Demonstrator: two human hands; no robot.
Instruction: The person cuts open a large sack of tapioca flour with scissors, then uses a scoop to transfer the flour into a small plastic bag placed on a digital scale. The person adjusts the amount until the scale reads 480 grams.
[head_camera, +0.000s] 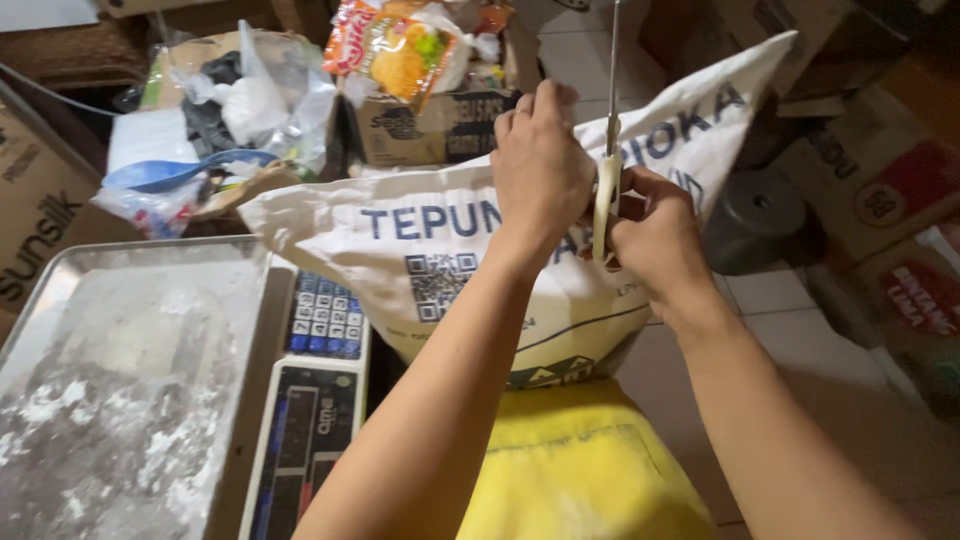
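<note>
A large white sack (420, 230) with blue print and a square code stands in front of me, its top edge running up to the right. My left hand (540, 165) pinches the sack's top edge with closed fingers. Just right of it, my right hand (660, 245) grips cream-handled scissors (606, 195). Their thin metal blades point straight up past the sack's edge. Both hands sit close together at the sack's upper middle. A yellow garment (580, 470) covers my front below the sack.
A metal tray (130, 300) dusted with white powder rests on a weighing scale with a keypad (322, 320) at the left. Plastic bags (230, 110) and a carton of snack packets (430, 120) lie behind. Cardboard boxes (870, 190) and a dark round weight (755, 215) stand on the right.
</note>
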